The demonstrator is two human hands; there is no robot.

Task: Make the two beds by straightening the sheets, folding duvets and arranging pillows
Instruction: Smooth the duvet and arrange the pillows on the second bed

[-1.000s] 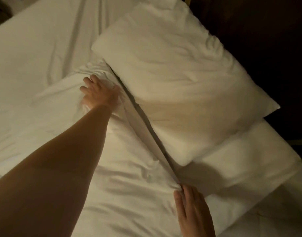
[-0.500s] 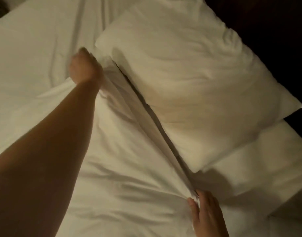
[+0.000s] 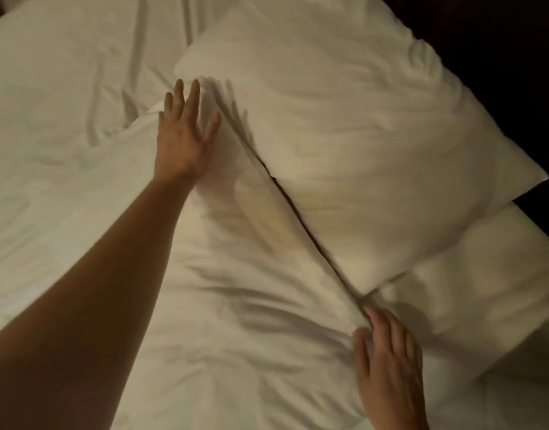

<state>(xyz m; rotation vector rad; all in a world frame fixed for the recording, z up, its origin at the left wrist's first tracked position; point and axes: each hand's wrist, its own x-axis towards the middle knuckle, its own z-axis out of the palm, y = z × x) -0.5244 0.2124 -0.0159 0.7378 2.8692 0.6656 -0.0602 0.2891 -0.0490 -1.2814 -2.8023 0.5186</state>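
Note:
A white duvet [image 3: 236,305] covers the near part of the bed, its top edge running diagonally against a large white pillow [image 3: 344,144]. My left hand [image 3: 186,131] lies flat with fingers spread on the duvet's far corner, just beside the pillow's corner. At the near end of the same edge, my right hand [image 3: 388,364] rests on the duvet with its fingers curled at the hem; whether it pinches the cloth is unclear. A second pillow [image 3: 484,274] lies under the first, at the right.
A wrinkled white sheet [image 3: 65,72] spreads to the left and back. A dark headboard or wall [image 3: 515,57] borders the pillows at the right. The mattress edge shows at the lower right.
My left hand was fisted on the duvet's corner and lifting it; now it has let go and lies open on it. My right hand stays at the near hem.

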